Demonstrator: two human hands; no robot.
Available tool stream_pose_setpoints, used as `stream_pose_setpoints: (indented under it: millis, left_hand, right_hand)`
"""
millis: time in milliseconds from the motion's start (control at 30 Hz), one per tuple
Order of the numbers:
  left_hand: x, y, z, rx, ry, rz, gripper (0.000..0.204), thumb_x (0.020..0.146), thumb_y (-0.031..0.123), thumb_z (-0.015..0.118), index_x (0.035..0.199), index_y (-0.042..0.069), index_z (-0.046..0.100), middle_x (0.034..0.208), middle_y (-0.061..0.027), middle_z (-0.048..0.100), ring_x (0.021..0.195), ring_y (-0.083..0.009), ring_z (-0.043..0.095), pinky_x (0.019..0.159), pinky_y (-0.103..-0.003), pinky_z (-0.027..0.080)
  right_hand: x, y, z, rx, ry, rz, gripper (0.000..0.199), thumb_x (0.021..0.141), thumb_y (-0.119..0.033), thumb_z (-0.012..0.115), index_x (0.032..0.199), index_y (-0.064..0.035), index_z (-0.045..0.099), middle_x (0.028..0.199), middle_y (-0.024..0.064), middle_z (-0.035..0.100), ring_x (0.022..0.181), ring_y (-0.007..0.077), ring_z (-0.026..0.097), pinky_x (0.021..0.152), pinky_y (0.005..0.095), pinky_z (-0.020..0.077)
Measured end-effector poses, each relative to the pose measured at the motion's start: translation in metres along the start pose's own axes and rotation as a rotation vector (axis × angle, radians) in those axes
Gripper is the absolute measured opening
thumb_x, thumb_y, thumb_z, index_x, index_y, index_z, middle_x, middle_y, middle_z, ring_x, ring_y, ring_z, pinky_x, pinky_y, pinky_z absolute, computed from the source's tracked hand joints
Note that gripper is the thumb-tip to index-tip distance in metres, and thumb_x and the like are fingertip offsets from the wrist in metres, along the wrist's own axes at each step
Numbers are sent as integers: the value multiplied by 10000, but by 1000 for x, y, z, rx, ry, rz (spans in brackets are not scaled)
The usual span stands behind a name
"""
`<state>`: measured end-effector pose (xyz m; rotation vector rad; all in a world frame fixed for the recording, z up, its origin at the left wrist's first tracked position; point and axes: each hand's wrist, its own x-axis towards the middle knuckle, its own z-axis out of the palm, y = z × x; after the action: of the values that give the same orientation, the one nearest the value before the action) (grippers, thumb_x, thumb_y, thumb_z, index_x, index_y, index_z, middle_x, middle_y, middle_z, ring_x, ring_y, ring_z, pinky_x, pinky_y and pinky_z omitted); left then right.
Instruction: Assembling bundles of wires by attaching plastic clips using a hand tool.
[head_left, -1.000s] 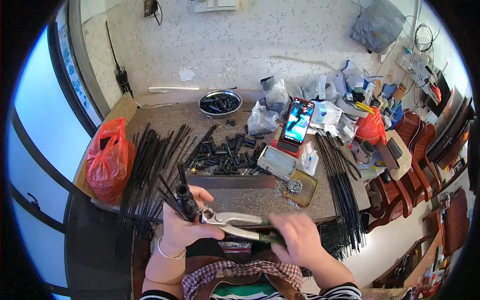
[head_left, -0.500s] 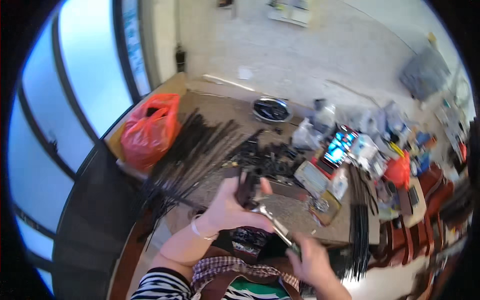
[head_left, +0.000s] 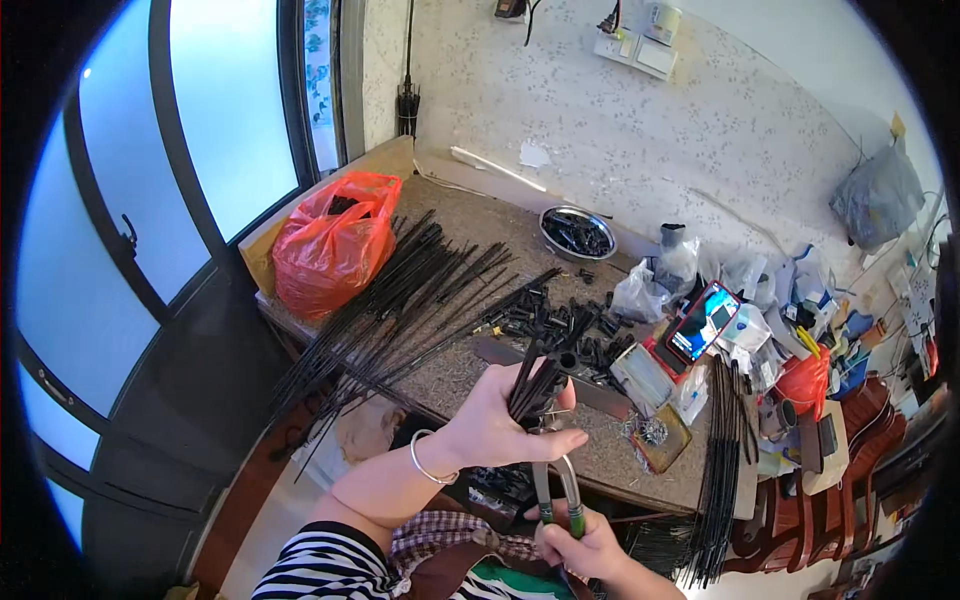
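Leftmost, a red bag point(head_left: 335, 240) and loose black rods point(head_left: 400, 310) lie on the worktop point(head_left: 480, 225). Above its front edge, left hand point(head_left: 500, 420) grips a rod bundle point(head_left: 535, 385); right hand point(head_left: 580, 535) clasps pliers point(head_left: 556, 485) just below.

Two orange plastic bags showed — a large one point(head_left: 335, 240) at upper left, a smaller one point(head_left: 805, 383) at far right. One metal bowl point(head_left: 577, 231) sat upper centre, one lit phone point(head_left: 704, 322) right of centre, one pair of pliers point(head_left: 557, 487) at bottom centre — black rods point(head_left: 400, 305) beyond counting.
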<state>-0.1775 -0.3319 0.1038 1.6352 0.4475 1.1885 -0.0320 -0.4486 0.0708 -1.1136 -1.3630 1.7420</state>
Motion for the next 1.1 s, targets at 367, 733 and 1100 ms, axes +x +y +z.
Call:
stream_pose_setpoints:
  millis: [367, 733, 1100]
  left_hand:
    - [-10, -11, 2, -213, 115, -59, 297, 545, 44, 648, 749, 8, 437, 549, 37, 408, 460, 2, 350, 407, -133, 254]
    - [-3, -7, -3, -418, 26, -10, 227, 665, 74, 562, 796, -2, 393, 538, -33, 418, 465, -82, 405, 446, -214, 348]
    - [-9, -22, 4, -454, -106, -77, 180, 639, 24, 546, 731, 30, 391, 533, -21, 421, 449, -87, 401, 423, -206, 324]
  right_hand:
    - [13, 4, 7, -771, 484, -297, 255, 673, -47, 531, 894, -21, 406, 597, 137, 509, 506, 278, 525, 435, 289, 404]
    - [-25, -24, -30, 62, 358, -101, 325, 629, 24, 500, 935, -10, 398, 792, 98, 461, 516, 121, 446, 443, 198, 371]
    - [-36, -55, -46, -1699, 684, -768, 189, 396, -196, 587, 550, -122, 507, 820, -14, 443, 901, 304, 353, 817, 517, 142]
